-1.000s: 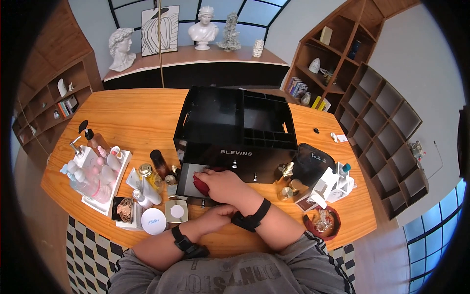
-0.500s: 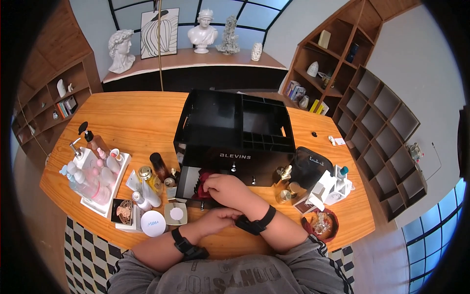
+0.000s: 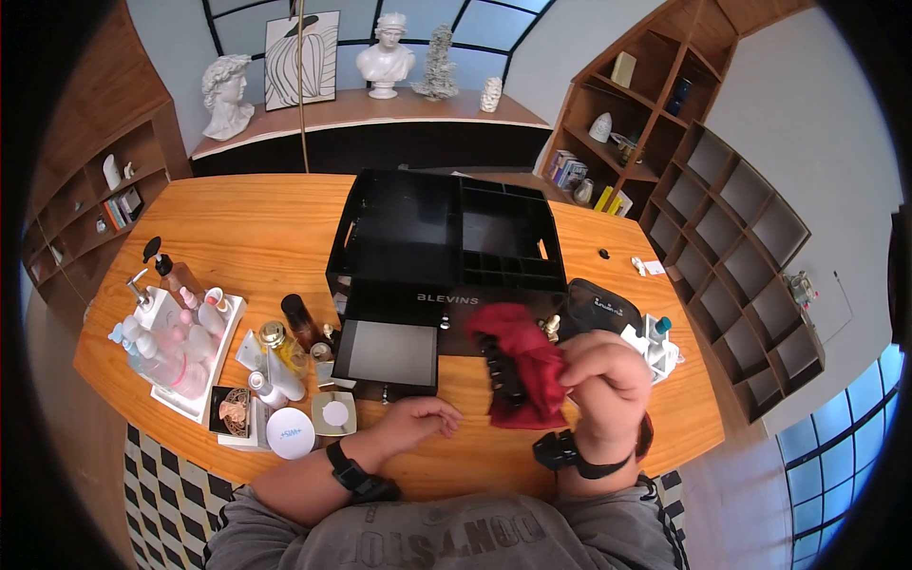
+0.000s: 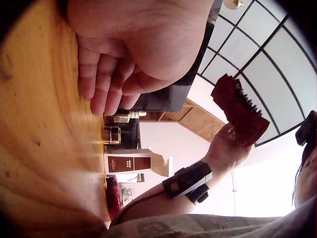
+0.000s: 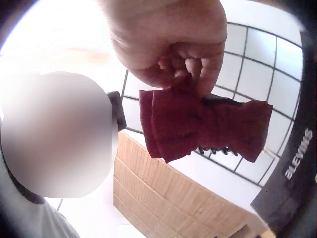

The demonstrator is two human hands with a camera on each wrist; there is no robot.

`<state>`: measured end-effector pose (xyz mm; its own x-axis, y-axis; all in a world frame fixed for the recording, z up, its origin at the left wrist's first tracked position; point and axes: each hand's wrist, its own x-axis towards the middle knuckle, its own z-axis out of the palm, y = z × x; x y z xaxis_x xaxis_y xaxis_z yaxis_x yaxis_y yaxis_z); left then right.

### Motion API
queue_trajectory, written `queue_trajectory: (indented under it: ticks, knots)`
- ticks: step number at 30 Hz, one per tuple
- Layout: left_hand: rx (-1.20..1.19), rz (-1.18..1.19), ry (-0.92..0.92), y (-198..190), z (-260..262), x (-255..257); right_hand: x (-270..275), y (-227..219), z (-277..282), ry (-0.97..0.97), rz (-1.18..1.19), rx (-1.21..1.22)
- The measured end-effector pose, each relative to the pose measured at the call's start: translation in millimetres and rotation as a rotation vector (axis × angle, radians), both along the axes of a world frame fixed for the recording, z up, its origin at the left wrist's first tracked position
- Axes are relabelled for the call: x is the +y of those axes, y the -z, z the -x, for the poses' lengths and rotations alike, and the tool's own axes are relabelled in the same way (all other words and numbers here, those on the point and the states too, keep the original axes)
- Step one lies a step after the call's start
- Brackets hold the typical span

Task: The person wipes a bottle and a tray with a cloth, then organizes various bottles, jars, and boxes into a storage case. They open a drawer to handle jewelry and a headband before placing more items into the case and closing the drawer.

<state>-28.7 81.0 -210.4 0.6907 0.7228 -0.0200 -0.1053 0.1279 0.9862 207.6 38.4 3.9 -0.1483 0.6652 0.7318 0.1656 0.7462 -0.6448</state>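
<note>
"So, how many of each do you have there?"

"One red bow clip (image 3: 528, 372), one black organizer (image 3: 446, 233), one pulled-out drawer (image 3: 388, 353) with a grey floor, and two hands. Clock numbers run from my chest, with 12 straight ahead. My right hand (image 3: 610, 385), at 2, is clamped on the clip, thumb and fingers pinching its cloth. My left hand (image 3: 410, 425), just short of 12, lies near the drawer's front, fingers relaxed and close together."

"Where is the clip, and which way does it point?"

"At 1, raised above the table (image 3: 256, 214), to the right of the drawer. In the head view its long axis slants from 11 to 5, and its black teeth face 9. In the right wrist view the axis lies nearly level, 9 to 3, teeth towards 6."

"And the surface, the room?"

"The table is orange-toned wood with visible grain. The organizer sits at 12, one white tray (image 3: 233, 328) of bottles at 10. Beyond, on a long ledge (image 3: 351, 122), I count two white busts (image 3: 384, 65), one framed drawing (image 3: 302, 65) and one frosted little tree (image 3: 437, 66). Wooden shelves (image 3: 655, 90) stand at 1, a patterned floor (image 3: 171, 484) shows at 9."
</note>
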Motion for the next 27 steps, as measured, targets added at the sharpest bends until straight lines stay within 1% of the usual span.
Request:
queue_trajectory:
  ticks: [1,2,3,5,6,8,11,12,15,16,17,19,20,23,24,27]
  knots:
    - [-0.025,-0.013,-0.018,-1,0,1,-7,-1,-9,0.068,-0.015,-0.004]
    - [-0.002,-0.009,-0.087,-7,0,-2,-14,1,-17,0.143,-0.063,0.009]
    - [-0.030,-0.013,-0.113,-7,0,-1,-24,1,-26,0.207,-0.046,0.015]
    - [-0.089,-0.022,-0.169,-6,2,0,-38,4,-44,0.397,-0.121,0.021]
    - [-0.087,-0.018,-0.206,-11,1,-2,-45,8,-59,0.454,-0.123,0.027]
    - [-0.061,-0.070,-0.218,-9,-1,-2,-56,20,-88,0.578,-0.113,0.069]
    - [-0.077,-0.112,-0.220,-3,-1,1,-76,29,-115,0.731,-0.015,0.118]
    - [-0.091,-0.118,-0.217,1,-1,2,-82,36,-128,0.782,0.018,0.096]
    - [-0.164,-0.157,-0.346,17,-1,9,-97,49,-144,0.948,0.159,-0.058]
    - [-0.140,-0.128,-0.369,24,2,16,-100,49,-142,1.011,0.222,-0.111]
    - [-0.154,-0.079,-0.412,17,1,15,-101,60,-153,1.031,0.289,-0.137]
    - [-0.183,0.019,-0.498,-3,0,8,-104,67,-156,1.036,0.390,-0.165]
    - [-0.145,0.012,-0.491,-6,0,7,-104,68,-155,1.038,0.411,-0.218]
    - [-0.161,-0.067,-0.541,-9,-2,4,-103,67,-154,1.014,0.521,-0.298]
    - [-0.162,-0.050,-0.541,-12,-2,3,-102,64,-151,1.008,0.534,-0.365]
    - [-0.169,0.003,-0.521,-15,-2,4,-99,59,-144,0.925,0.679,-0.509]
